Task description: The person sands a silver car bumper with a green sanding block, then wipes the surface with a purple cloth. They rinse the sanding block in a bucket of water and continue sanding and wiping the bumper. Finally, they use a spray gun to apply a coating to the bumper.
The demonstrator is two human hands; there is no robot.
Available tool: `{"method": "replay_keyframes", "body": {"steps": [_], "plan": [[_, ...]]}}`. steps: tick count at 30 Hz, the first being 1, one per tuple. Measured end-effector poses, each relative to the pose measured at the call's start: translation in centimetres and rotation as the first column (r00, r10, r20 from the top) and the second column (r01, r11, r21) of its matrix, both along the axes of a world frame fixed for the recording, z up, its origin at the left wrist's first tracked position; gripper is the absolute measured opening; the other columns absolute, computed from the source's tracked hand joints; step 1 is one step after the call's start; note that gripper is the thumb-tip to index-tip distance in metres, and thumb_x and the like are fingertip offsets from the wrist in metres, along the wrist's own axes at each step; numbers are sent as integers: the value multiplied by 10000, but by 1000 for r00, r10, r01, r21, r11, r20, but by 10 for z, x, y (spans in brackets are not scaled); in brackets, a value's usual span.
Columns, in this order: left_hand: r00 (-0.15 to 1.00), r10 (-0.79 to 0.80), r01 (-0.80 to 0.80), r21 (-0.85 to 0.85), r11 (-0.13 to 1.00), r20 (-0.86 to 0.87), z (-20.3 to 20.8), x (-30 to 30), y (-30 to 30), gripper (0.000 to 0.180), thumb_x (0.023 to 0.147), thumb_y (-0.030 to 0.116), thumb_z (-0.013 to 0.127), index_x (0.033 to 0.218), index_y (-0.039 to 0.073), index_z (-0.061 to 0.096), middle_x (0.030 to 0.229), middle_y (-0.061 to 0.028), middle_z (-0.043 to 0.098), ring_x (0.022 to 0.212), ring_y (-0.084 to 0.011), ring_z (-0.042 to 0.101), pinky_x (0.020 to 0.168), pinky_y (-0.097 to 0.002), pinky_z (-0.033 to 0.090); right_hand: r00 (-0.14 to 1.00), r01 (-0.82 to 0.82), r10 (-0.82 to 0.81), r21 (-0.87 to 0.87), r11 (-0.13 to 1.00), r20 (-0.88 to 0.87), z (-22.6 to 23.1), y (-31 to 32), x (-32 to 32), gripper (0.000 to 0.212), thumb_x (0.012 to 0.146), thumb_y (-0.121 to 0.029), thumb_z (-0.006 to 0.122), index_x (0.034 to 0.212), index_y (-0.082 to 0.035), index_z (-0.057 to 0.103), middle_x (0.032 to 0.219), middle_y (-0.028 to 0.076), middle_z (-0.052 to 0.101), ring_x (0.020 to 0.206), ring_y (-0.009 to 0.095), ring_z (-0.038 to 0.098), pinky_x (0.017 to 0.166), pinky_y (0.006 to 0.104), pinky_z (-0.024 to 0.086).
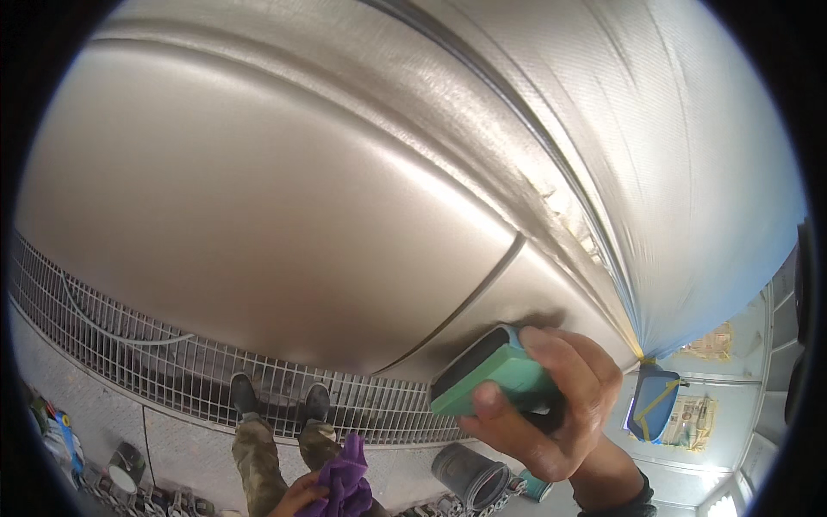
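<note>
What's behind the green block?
Behind the green block, in the right hand, you can see a shiny beige panel and some floor grating. Whatever's directly behind the block and fingers is covered.

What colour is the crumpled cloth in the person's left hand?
Purple: the crumpled cloth shows best in the head view.

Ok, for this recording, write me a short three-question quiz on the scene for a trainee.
1. Which hand holds the green block?

2. True or false: the left hand holds a purple cloth.

3. The trousers are:
a) plain
b) striped
c) camouflage

Key:
1. The right hand.
2. True.
3. c
</note>
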State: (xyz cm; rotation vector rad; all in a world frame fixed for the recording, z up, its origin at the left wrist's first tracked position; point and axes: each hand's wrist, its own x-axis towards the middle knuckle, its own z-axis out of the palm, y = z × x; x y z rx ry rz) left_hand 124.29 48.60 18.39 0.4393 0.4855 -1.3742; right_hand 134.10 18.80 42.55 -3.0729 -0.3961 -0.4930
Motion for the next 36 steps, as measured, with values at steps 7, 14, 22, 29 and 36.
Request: {"method": "replay_keyframes", "body": {"steps": [7, 14, 22, 29, 36], "plan": [[988, -147, 147, 3, 989, -52, 13, 4, 5, 483, 930, 218, 564, 1339, -38, 523, 1190, -196, 641, 1088, -310, 636, 978, -409, 481, 993, 47, -43, -33, 998, 106, -4, 1, 4, 236, 688, -67, 832, 913, -100, 767, 1093, 194, 645, 948, 271, 572, 737, 307, 535], [966, -257, 258, 38, 965, -18, -36, -25, 39, 527, 890, 121, 545, 1363, -105, 496, 1294, -214, 627, 1227, -296, 607, 1109, -398, 435, 998, 63, -61, -138, 988, 15, 3, 3, 14, 715, 656, -297, 917, 1284, -241, 581, 1279, 187, 520, 1109, 342, 562, 877, 444, 515], [962, -273, 272, 48, 961, -1, -45, -30, 46, 545, 874, 157, 581, 1353, -94, 511, 1235, -172, 656, 1138, -252, 647, 1030, -353, 487, 997, 67, -76, -199, 978, -35, 4, 1, 9, 746, 654, -315, 920, 1303, -270, 555, 1300, 182, 494, 1155, 334, 535, 901, 435, 521], [957, -286, 288, 44, 957, -44, -47, -32, 43, 503, 882, 133, 599, 1343, -59, 541, 1180, -119, 682, 1081, -192, 658, 979, -323, 509, 999, 31, -25, -181, 983, 35, 3, -2, 9, 704, 615, -265, 927, 1240, -248, 606, 1223, 173, 544, 1099, 323, 565, 851, 413, 540], [944, -326, 329, 101, 939, -49, -22, -19, 29, 490, 887, 116, 595, 1343, -55, 543, 1172, -111, 685, 1075, -188, 660, 969, -319, 514, 999, 38, -32, -171, 985, 37, 1, -5, 6, 692, 618, -277, 921, 1234, -250, 607, 1217, 170, 544, 1083, 319, 572, 840, 398, 548]]}}
